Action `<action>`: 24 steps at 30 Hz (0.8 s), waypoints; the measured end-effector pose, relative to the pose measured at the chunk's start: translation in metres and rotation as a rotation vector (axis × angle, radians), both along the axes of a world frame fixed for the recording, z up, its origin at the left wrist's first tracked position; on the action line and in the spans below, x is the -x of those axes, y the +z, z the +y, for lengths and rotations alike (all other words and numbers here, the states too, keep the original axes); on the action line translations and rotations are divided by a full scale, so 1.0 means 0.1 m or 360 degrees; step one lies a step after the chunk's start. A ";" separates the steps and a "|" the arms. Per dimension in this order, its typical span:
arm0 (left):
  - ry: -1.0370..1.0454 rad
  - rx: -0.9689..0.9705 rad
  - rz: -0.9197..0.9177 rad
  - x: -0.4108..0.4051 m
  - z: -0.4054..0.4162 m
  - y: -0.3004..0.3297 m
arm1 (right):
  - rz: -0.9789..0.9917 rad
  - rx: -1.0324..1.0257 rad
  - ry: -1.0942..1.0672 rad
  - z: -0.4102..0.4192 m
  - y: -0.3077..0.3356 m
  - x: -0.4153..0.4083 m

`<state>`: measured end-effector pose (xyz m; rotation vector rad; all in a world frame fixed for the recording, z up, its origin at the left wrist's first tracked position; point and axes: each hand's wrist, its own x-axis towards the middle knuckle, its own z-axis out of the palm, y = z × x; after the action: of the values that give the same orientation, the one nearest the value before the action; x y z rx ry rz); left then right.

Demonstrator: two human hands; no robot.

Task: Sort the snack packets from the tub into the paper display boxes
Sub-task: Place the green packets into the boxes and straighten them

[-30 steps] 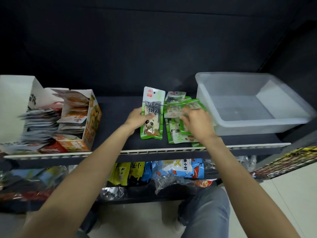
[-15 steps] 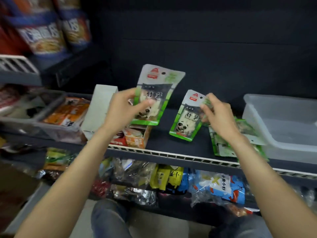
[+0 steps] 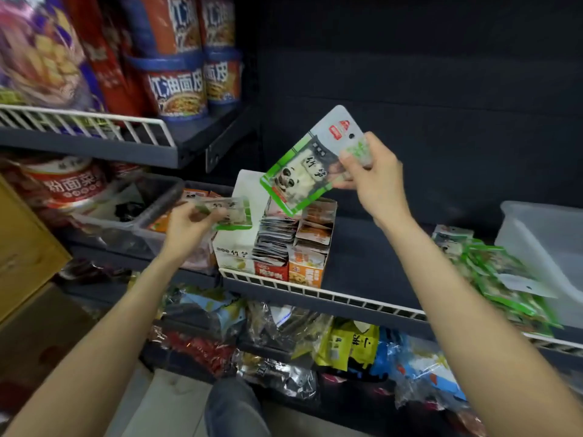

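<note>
Two green packets were in hand, one each. Right hand (image 3: pixel 373 181) pinched a panda packet (image 3: pixel 304 165) by its top corner, tilted above the paper display boxes (image 3: pixel 274 247), presumably so I could drop it in edge-first. Left hand (image 3: pixel 186 220) gripped a second packet (image 3: pixel 228 212) held flat just left of the white box, likely queued for that slot. More green packets (image 3: pixel 492 272) lay piled on the shelf (image 3: pixel 362 263) beside the clear tub (image 3: pixel 549 247), far right.
</note>
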<state>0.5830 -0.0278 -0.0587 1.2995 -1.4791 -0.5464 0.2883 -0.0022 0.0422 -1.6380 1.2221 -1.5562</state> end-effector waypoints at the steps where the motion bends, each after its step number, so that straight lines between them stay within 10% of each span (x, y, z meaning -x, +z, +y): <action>1: -0.0042 -0.0029 -0.0032 0.00 -0.03 0.00 | 0.0017 0.0015 0.0015 -0.03 0.01 -0.09; 8: -0.0329 -0.0221 -0.0684 -0.16 -0.23 -0.18 | 0.0159 0.0073 0.0053 -0.24 -0.07 -0.52; 17: -0.0384 0.0335 -0.1504 -0.25 0.01 -0.06 | 0.0755 0.0382 -0.0017 -0.40 -0.29 -0.85; 24: -0.0464 0.0329 -0.1413 -0.37 0.11 -0.07 | 0.1238 0.0484 0.0179 -0.33 -0.49 -1.14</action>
<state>0.6203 -0.0171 -0.0656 1.2175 -2.4034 0.0479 0.4021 -0.0348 -0.0071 -2.6076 1.2479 -1.0847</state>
